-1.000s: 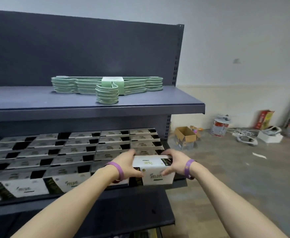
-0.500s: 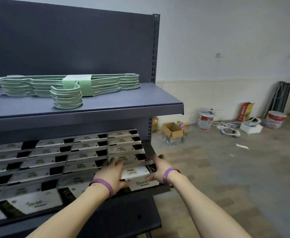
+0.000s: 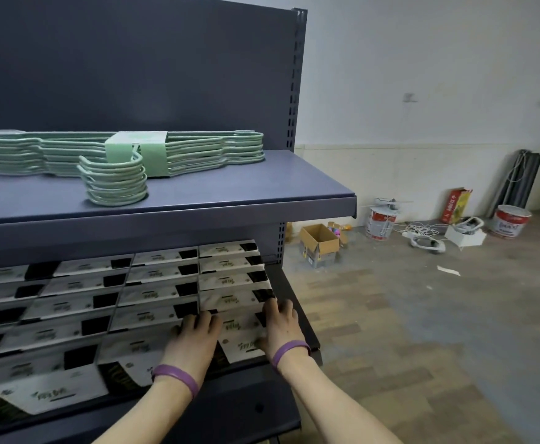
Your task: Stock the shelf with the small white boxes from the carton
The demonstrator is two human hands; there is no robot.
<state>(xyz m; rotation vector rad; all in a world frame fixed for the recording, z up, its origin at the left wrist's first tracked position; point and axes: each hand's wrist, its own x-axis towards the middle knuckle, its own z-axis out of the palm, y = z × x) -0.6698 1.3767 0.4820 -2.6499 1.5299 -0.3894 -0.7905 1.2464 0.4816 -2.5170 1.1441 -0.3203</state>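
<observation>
Nearest are two bare forearms, each with one purple wristband, reaching onto the dark grey metal lower shelf [image 3: 297, 318]. The left hand [image 3: 195, 339] lies flat, fingers spread, on the left side of a small white box with a black panel and green lettering [image 3: 241, 339]. The right hand [image 3: 281, 325] presses its right side, fingers extended along the edge. So both hands are clamped against this one box from either side, and it sits at the near right corner of the shelf, touching the box beside it on the left and the box behind it. The rows of matching white boxes [image 3: 153, 293] lie flat in four visible columns running leftward out of view. The right column holds five boxes counting the held one.

Above, on the upper grey shelf [image 3: 262, 193], lies one banded bundle of pale green wire hangers [image 3: 172, 152].

Farther right on the wooden floor stand one open brown cardboard carton [image 3: 318, 243], two red-and-white paint buckets [image 3: 380, 222] and one red upright box [image 3: 456, 205].
</observation>
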